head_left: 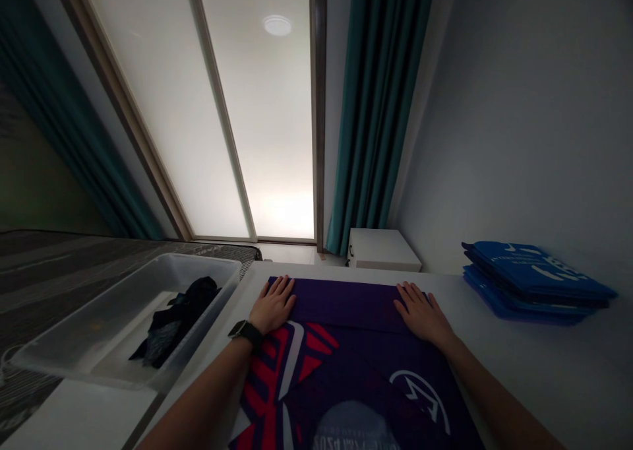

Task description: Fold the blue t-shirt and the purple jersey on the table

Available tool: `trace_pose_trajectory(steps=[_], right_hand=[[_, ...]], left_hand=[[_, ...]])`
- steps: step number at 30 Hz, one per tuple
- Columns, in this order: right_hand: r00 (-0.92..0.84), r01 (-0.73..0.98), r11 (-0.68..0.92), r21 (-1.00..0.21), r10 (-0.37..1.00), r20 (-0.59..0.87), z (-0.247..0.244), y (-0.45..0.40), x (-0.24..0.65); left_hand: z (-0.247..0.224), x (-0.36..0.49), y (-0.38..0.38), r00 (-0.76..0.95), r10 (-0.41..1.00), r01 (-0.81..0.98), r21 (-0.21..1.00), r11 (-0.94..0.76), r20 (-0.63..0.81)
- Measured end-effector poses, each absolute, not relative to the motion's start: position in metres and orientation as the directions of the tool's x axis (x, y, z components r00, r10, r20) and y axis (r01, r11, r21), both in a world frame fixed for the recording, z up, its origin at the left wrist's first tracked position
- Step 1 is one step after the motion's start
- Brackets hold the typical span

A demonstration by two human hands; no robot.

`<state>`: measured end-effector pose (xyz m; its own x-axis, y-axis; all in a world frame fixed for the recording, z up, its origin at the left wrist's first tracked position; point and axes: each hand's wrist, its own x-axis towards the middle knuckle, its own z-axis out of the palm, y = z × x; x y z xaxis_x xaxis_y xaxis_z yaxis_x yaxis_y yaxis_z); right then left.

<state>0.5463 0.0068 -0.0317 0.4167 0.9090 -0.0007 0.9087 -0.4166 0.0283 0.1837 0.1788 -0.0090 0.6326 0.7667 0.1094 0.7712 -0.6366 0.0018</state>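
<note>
A dark purple printed garment [366, 344] lies spread on the white table, with red and white stripes on its left side and a white round logo at right. Its far edge is a plain purple band, apparently folded over. My left hand [273, 305] rests flat on the far left corner, fingers stretched out; a dark watch [246, 332] is on that wrist. On the far right corner my right hand [422, 313] lies flat with its fingers spread. The garment's near end runs out of view.
A stack of folded blue cloths [537, 285] sits at the table's right. To the left stands a translucent plastic bin [64, 364] with dark clothing [180, 321] inside. Beyond the white table [524, 377] are a small white cabinet [383, 249], teal curtains [376, 120] and frosted glass doors [262, 133].
</note>
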Motion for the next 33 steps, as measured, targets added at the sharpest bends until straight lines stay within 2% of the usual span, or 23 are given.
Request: trace_pose_trajectory(steps=[8,14,21,27,33], right_hand=[[0.413,0.911,-0.413,0.023,0.911,0.002,-0.034,0.007,0.548],[0.417,0.909,-0.416,0.020,0.909,-0.009,-0.032,0.007,0.547],[0.421,0.907,-0.420,0.037,0.907,-0.014,-0.029,0.006,0.545],[0.423,0.906,-0.423,0.005,0.906,-0.014,-0.031,0.007,0.546],[0.412,0.911,-0.414,-0.002,0.907,-0.092,-0.019,0.016,0.555]], left_hand=[[-0.010,0.162,0.187,0.562,0.821,0.825,-0.001,-0.565,0.106],[-0.009,0.162,0.185,0.580,0.806,0.811,0.013,-0.585,0.121],[-0.003,0.160,0.189,0.524,0.847,0.834,0.148,-0.531,0.089],[-0.013,0.157,0.198,0.507,0.856,0.833,0.195,-0.517,0.103],[-0.011,0.154,0.217,0.537,0.829,0.798,0.223,-0.559,0.155]])
